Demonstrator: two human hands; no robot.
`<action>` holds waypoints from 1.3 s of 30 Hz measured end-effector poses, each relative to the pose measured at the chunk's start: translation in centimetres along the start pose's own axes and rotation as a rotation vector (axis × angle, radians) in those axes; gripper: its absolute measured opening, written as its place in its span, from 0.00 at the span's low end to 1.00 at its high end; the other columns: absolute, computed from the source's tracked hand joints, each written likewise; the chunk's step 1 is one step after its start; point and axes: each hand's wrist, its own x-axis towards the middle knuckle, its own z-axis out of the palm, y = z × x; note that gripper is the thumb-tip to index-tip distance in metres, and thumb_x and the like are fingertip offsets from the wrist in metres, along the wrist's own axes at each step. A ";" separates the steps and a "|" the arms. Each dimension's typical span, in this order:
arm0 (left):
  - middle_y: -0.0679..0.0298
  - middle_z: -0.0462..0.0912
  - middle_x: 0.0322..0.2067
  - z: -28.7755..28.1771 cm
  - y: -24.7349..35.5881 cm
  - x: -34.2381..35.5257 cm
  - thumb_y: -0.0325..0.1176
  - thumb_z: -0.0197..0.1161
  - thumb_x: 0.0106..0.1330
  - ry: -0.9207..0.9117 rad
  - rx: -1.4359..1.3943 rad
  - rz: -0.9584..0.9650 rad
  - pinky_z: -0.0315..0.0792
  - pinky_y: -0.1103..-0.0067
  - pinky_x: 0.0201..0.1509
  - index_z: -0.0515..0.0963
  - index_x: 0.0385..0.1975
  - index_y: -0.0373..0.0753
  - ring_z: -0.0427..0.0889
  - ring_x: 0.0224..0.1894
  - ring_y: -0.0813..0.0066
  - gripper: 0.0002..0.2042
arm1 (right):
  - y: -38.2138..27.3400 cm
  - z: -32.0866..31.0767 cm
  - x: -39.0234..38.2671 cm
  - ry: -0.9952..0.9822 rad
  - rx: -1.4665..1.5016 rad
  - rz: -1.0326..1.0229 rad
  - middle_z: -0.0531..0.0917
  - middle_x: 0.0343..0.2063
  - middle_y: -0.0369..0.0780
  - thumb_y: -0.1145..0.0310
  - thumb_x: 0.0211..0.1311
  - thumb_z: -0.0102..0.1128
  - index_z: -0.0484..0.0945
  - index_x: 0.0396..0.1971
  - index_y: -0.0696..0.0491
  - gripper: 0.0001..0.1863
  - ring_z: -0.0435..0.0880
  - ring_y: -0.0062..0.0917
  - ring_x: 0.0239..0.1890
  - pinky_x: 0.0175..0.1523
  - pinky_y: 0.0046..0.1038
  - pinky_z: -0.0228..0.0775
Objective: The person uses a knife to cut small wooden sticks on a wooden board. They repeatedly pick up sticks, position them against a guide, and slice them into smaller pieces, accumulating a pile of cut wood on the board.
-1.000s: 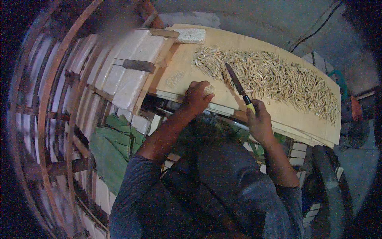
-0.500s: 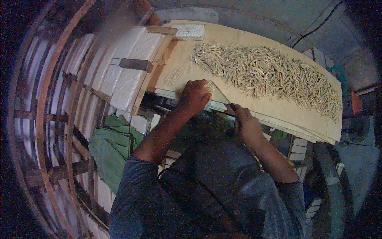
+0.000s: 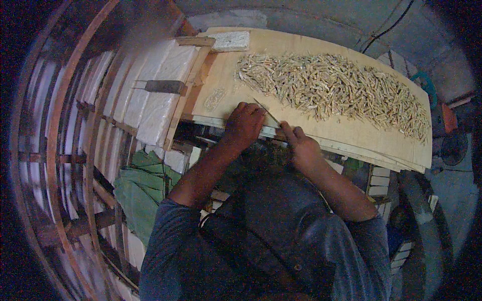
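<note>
My right hand (image 3: 304, 148) is closed around the handle of a knife (image 3: 267, 111), which is mostly covered by my fingers. Its thin blade points up and left over the near edge of a pale wooden board (image 3: 346, 143). Just left of the blade, my left hand (image 3: 245, 124) rests at the same edge with its fingers bent together. What they pinch, if anything, is too small to make out. A long heap of small pale stick-like pieces (image 3: 331, 88) lies on the board beyond my hands. A few tiny bits (image 3: 216, 99) lie left of it.
Left of the board stand white wrapped slabs (image 3: 163, 108) in a wooden frame, a dark block (image 3: 164, 86) on them. A white block (image 3: 231, 41) sits at the board's far left corner. Green cloth or leaves (image 3: 143, 193) hang below. A round fan-like object (image 3: 453, 149) is at right.
The knife has turned from showing its broad side to nearly edge-on. My right hand has moved slightly left and up, nearer to my left hand, which stays at the board's edge.
</note>
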 end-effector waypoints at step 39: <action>0.59 0.84 0.46 0.7 -0.5 -0.8 0.33 0.66 0.67 -0.064 0.038 -0.067 0.75 0.64 0.62 0.83 0.44 0.39 0.79 0.53 0.57 0.09 | 0.4 1.4 1.0 -0.005 0.008 -0.005 0.79 0.48 0.53 0.72 0.64 0.60 0.59 0.77 0.49 0.40 0.87 0.52 0.38 0.42 0.48 0.83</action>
